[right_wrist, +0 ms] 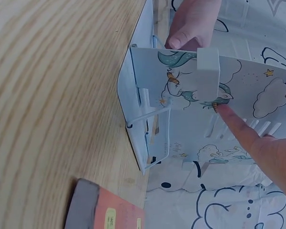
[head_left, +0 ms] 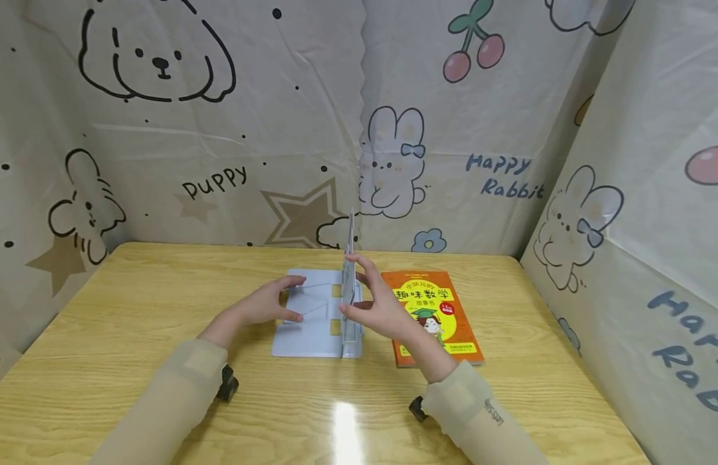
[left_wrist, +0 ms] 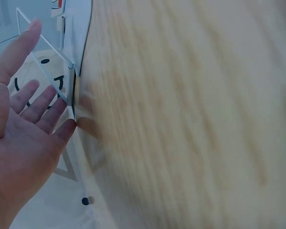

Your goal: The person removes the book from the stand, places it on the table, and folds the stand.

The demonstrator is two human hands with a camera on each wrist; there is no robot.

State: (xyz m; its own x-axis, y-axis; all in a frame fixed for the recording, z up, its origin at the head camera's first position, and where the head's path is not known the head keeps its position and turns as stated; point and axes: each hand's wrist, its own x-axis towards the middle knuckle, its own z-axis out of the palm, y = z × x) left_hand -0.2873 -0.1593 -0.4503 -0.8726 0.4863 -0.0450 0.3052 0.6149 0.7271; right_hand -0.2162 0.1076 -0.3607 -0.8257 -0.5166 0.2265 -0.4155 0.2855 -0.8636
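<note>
A white metal book stand [head_left: 307,336] lies opened out on the table, its base flat and its printed panel [right_wrist: 257,81] upright. Unicorns, clouds and a rainbow decorate that panel. By the base's left edge is my left hand [head_left: 258,305], thumb and fingers spread on either side of a thin wire bracket [left_wrist: 47,40]; the little fingertip meets the stand's edge. My right hand [head_left: 384,310] touches the upright panel, with its thumb [right_wrist: 236,125] against the printed face and a forefinger higher up. Some right fingers are partly hidden. Another bent wire support [right_wrist: 168,133] shows beside the panel.
An orange book [head_left: 463,323] with a yellow title circle lies just right of the stand. Wood-grain table [head_left: 312,413] spreads around both. Cloth with cartoon prints [head_left: 277,129] hangs behind the table and along both sides.
</note>
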